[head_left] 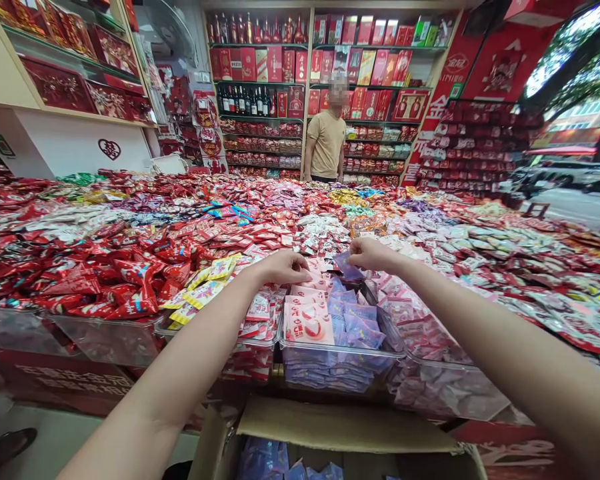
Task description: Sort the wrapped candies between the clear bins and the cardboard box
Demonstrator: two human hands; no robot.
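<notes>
My right hand [369,255] pinches a purple candy packet [347,265] above the back of a clear plastic bin [340,348]. At the same bin, my left hand [286,267] has its fingers curled together over the pink packets; whether one is between the fingertips is hidden. Pink packets [307,320] lie along the bin's left side. Purple packets [353,319] fill its right side and are stacked underneath. Below the bin stands an open cardboard box [345,427] with more purple packets [265,460] inside.
Neighbouring bins hold red packets [130,287], yellow packets [200,290] and light pink packets [405,320]. Heaps of wrapped sweets stretch across the display. Behind it a person in a tan shirt [326,143] stands before shelves of bottles and red boxes [245,65].
</notes>
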